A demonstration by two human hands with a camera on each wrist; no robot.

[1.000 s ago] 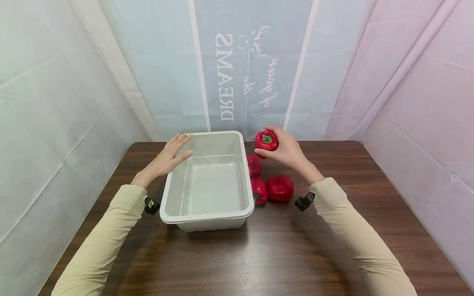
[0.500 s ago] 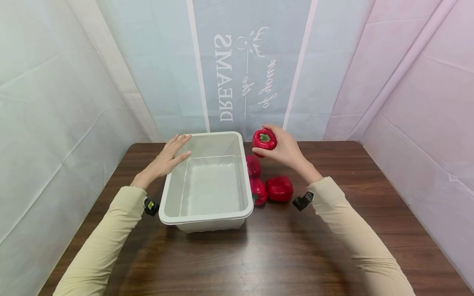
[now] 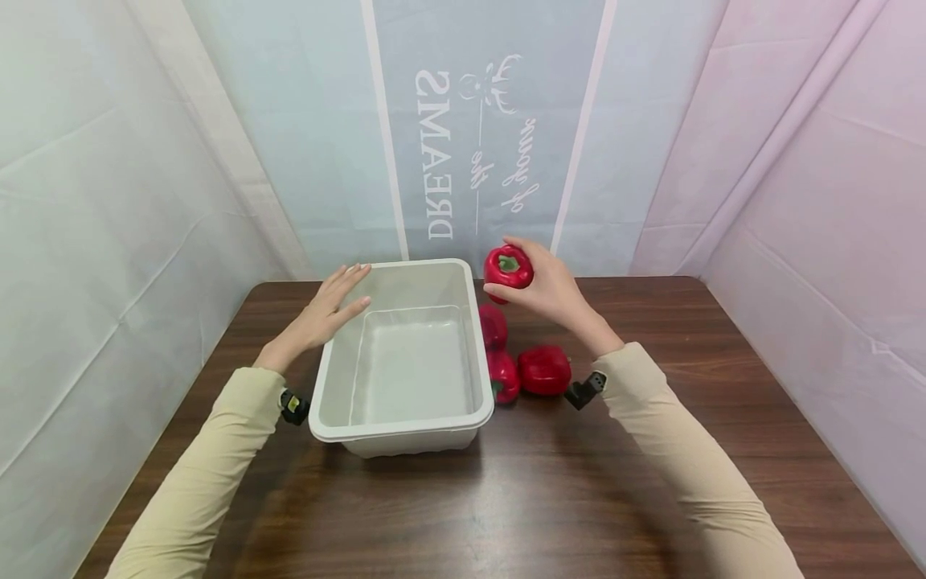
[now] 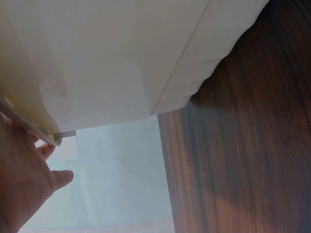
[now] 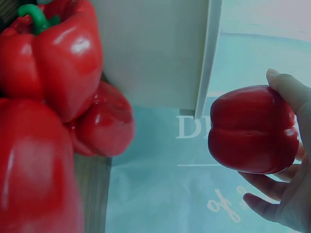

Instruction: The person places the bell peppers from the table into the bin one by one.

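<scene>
Pepper [image 3: 507, 272] aloft — right hand [image 3: 551, 291] grips it; left hand [image 3: 322, 311] outstretched.

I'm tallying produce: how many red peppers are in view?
4: one pepper in the right hand; on the table, two peppers beside the tub, another pepper farther right. More may be hidden.

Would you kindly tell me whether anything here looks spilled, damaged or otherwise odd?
Only the lettering on the backdrop looks odd: in the head view it runs sideways, up the cloth. The red peppers and bin show no visible damage, and no spill shows.
</scene>
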